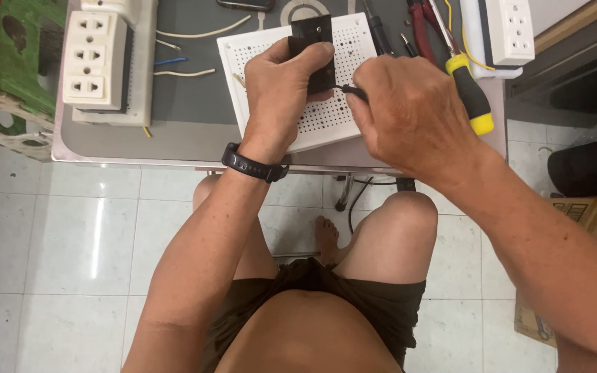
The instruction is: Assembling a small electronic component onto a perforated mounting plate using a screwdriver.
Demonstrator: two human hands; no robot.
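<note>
Black module (312, 52), a flat rectangular part, stands gripped between the fingers of our left hand (281, 90), its long axis running away from us, upper end pointing to the far table edge. Our right hand (409, 114) closes narrowly on a thin black tool (349, 90) whose tip meets the module's near right edge. Beneath both fingers lies the white perforated board (347, 114). Right of the knuckles rests a yellow-handled screwdriver (471, 97); far left, a white socket strip (95, 59).

White socket strip (97, 61), yellow-handled screwdriver (471, 97), red pliers (419, 24).
</note>
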